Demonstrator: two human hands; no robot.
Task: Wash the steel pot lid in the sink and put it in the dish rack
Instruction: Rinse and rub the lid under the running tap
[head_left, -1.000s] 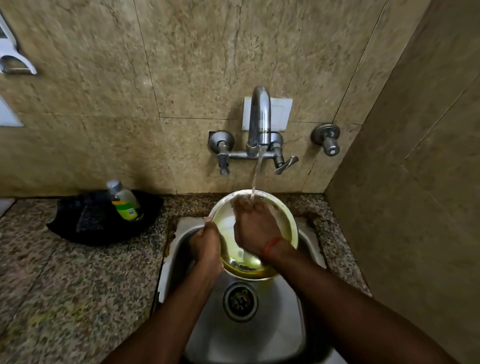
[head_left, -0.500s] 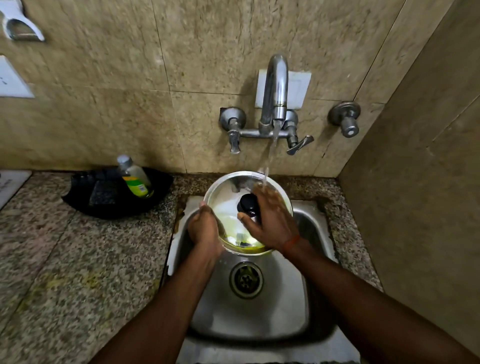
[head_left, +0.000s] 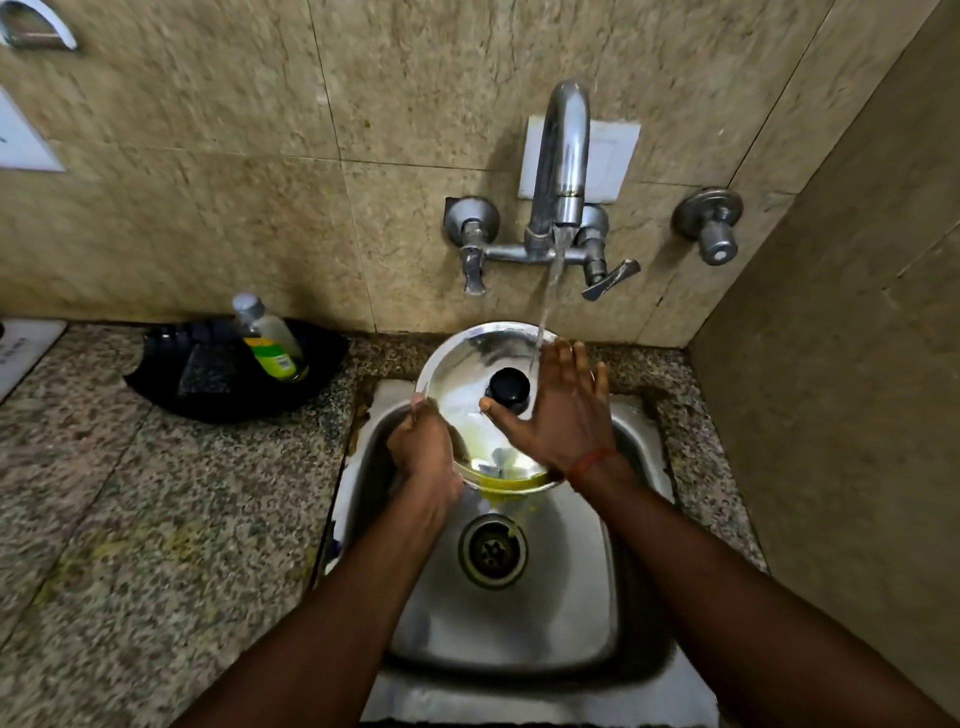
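Observation:
The steel pot lid (head_left: 465, 358), round with a black knob (head_left: 509, 385), is held tilted over the sink (head_left: 519, 623) under the running water. My left hand (head_left: 423, 449) grips its left rim. My right hand (head_left: 558, 410) lies flat on the lid's right side beside the knob, fingers spread, and the stream lands at its fingertips. Yellow residue runs off the lid's lower edge towards the drain (head_left: 492, 551). No dish rack is in view.
The wall tap (head_left: 558, 171) runs above the sink, with a separate valve (head_left: 709, 223) to its right. A black tray (head_left: 234, 369) holding a soap bottle (head_left: 267, 338) sits on the granite counter (head_left: 130, 519) at left. A tiled side wall stands close on the right.
The lid was turned from its hollow underside to its knob side. My right hand went from rubbing inside it to lying flat beside the knob. The view shifted down.

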